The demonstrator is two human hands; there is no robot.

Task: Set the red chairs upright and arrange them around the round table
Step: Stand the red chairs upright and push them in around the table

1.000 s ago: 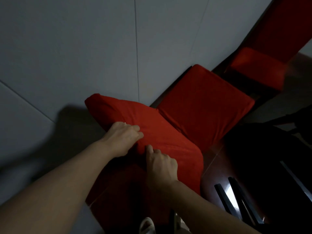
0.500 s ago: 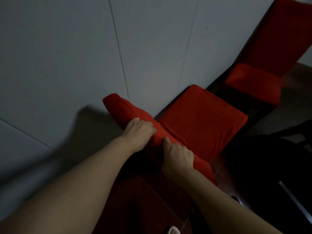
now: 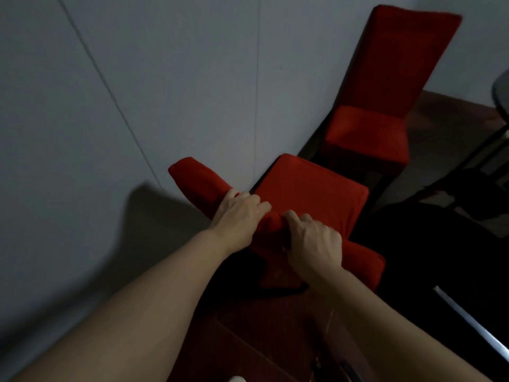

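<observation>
Lower frame: both forearms reach up toward centre. I read the left hand and right hand as each curled over the top edge of the near red chair's backrest, side by side, nearly touching; grip clamped on the fabric on both sides. The top edge's long axis runs from upper left to lower right of the frame; the seat lies just beyond the hands, toward the wall. Chair looks upright or close to it; legs hidden. Beyond, upper right, a second red chair stands upright against the wall. A dark curved edge at far right may be the round table; so I judge the chair must swing rightward, right hand nearer.
</observation>
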